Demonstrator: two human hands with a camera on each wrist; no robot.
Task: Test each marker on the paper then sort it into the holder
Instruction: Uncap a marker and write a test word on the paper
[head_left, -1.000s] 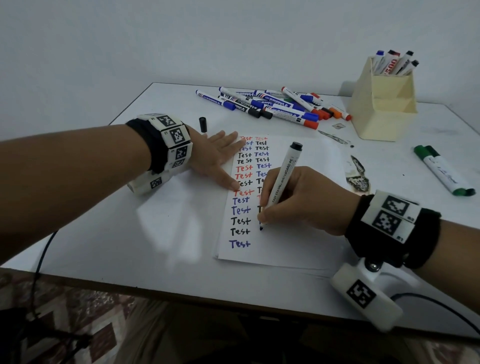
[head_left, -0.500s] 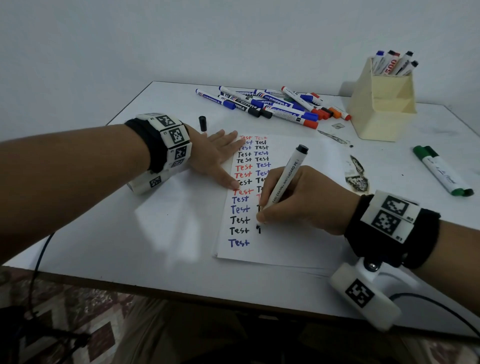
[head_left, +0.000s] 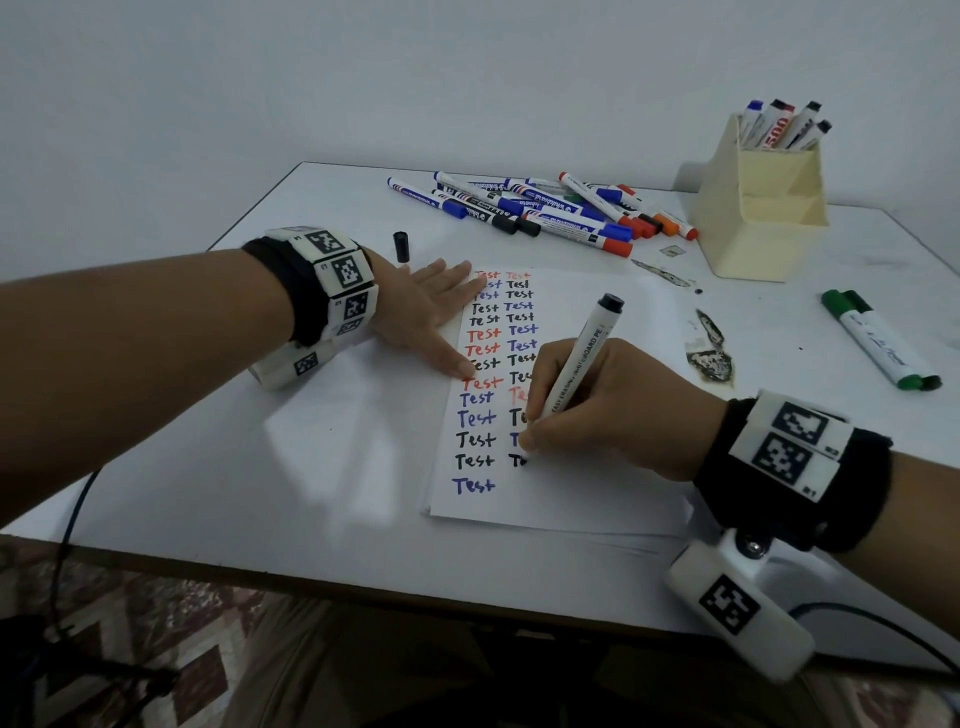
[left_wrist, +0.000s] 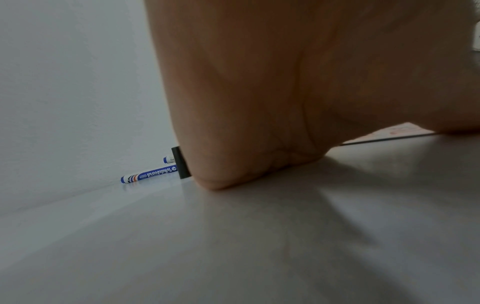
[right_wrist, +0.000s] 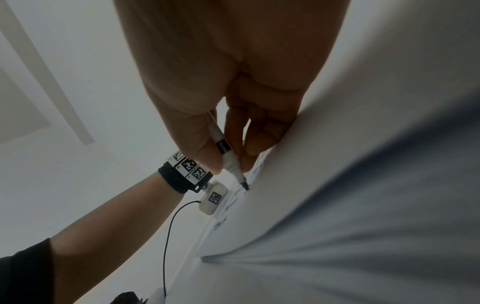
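My right hand grips a white black-ink marker, its tip on the paper low in the second column of "Test" words. In the right wrist view the marker is pinched between thumb and fingers, tip touching the sheet. My left hand lies flat with straight fingers on the paper's left edge. The marker's black cap lies just beyond that hand, and the cap also shows in the left wrist view. A pile of markers lies at the back. The cream holder holds several markers.
Two green markers lie at the right of the table. Dark ink smudges mark the table between the paper and the holder. The table's front edge runs close below the paper. A cable hangs from each wrist.
My right hand has written on: black letters have appeared at the bottom of the second column. The marker's top end tilted further right. My left hand stayed put.
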